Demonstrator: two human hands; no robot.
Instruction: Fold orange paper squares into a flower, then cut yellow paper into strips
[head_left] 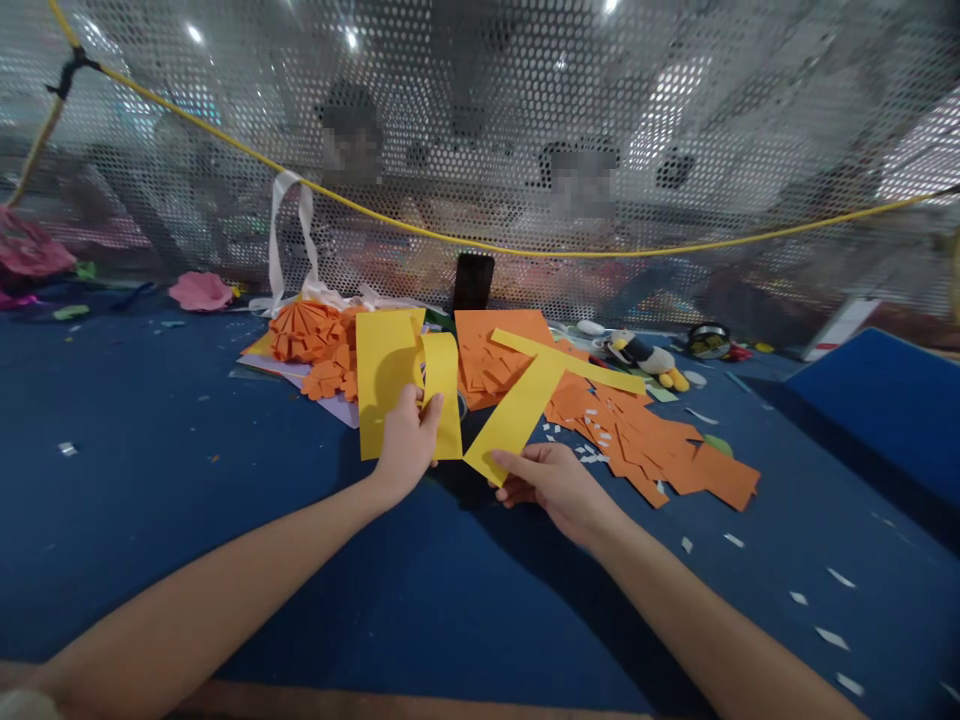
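My left hand (407,440) is closed on a yellow paper sheet (379,375), held up above the blue tabletop. A cut strip curls forward from the sheet's right side, close to my thumb. Between the thumb and fingers of my right hand (551,488) is the lower end of a T-shaped yellow paper piece (517,410). That piece slants up to the right, and its bottom corner meets or nearly meets the sheet's lower right corner. Behind it lie orange paper sheets (487,325) and a spread of orange paper pieces (667,450).
Folded orange paper flowers (304,330) sit at the left. A dark phone (473,282) stands against the perforated screen (480,130). A penguin toy (645,355) and tape roll (709,340) lie at the right, near a blue board (889,405). A yellow cord (525,247) crosses the screen.
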